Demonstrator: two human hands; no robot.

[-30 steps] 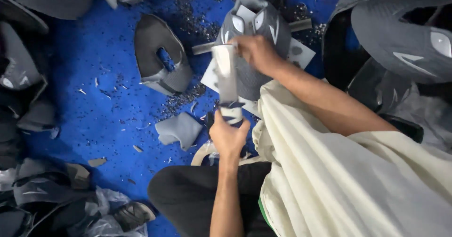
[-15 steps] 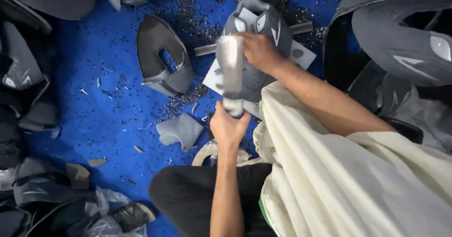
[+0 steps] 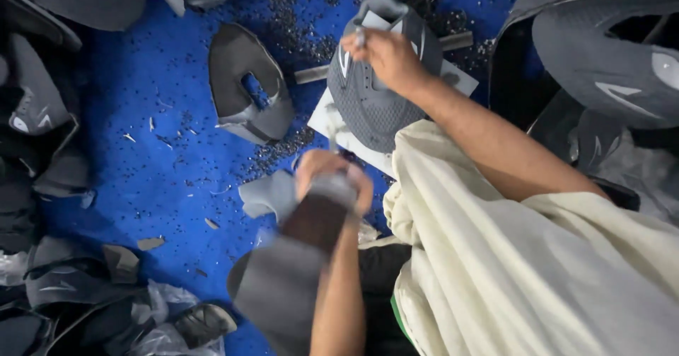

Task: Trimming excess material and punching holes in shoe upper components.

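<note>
A grey mesh shoe upper lies on a white sheet on the blue floor. My right hand rests on the upper's top part and pinches something small and pale; what it is I cannot make out. My left hand is nearer to me, below the upper. It grips a long grey and brown piece of material, which is blurred and hangs down towards the camera over my forearm.
A flat grey upper piece with a cut-out lies to the left, beside a metal bar. Piles of dark grey uppers line the left edge, and more sit at the right. Small offcuts and dark crumbs litter the blue floor.
My left hand has pulled the grey piece off the shoe upper and down towards me. My right hand has let go of its upper end and stays on the shoe upper.
</note>
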